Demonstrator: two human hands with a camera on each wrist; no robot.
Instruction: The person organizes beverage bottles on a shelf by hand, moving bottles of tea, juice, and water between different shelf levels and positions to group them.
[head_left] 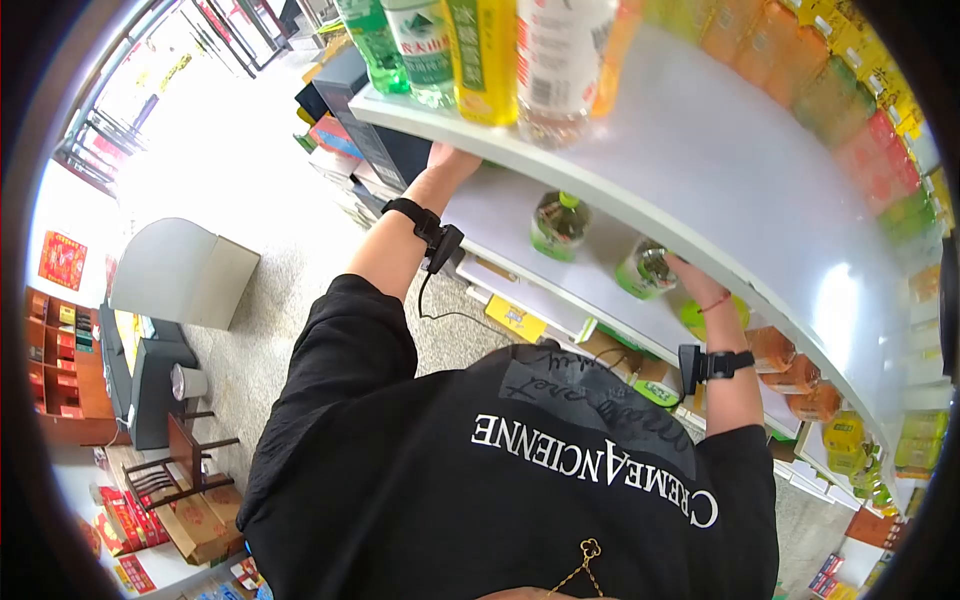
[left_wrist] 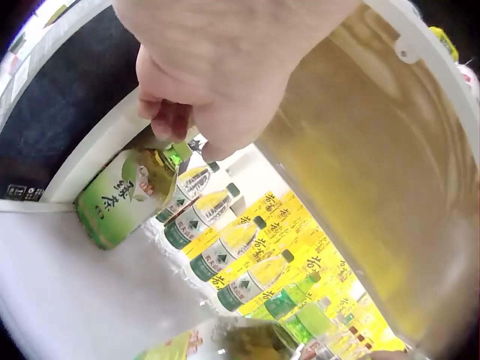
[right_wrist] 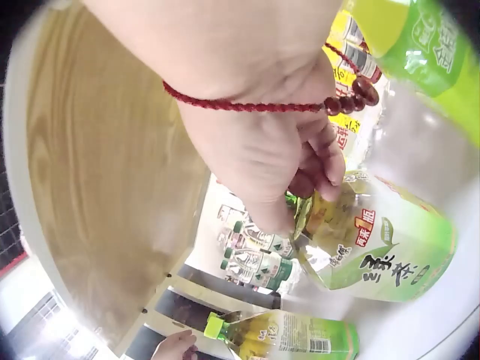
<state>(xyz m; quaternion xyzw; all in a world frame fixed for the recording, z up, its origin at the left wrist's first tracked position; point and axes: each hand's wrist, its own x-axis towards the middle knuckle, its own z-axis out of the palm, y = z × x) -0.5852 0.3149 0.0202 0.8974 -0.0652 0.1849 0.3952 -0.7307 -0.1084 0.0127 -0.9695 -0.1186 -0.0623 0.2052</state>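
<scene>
My left hand (head_left: pixel 452 163) reaches under the upper shelf board. In the left wrist view, its curled fingers pinch the green cap of a green tea bottle (left_wrist: pixel 124 196), which stands near the shelf's end. My right hand (head_left: pixel 690 277) grips another green tea bottle (right_wrist: pixel 382 251) by its neck, with the cap mostly hidden by the fingers. Between the two hands, a third green tea bottle (head_left: pixel 560 230) stands untouched on the same white shelf (head_left: pixel 490 215). A red cord bracelet (right_wrist: pixel 247 106) circles the right wrist.
The upper shelf board (head_left: pixel 700 130) runs close above both hands, with drink bottles (head_left: pixel 485 60) on its near end. Behind the tea stand several water bottles (left_wrist: pixel 217 247). A yellow-green bottle (right_wrist: pixel 427 52) is beside the right hand. Lower shelves hold packets (head_left: pixel 515 318).
</scene>
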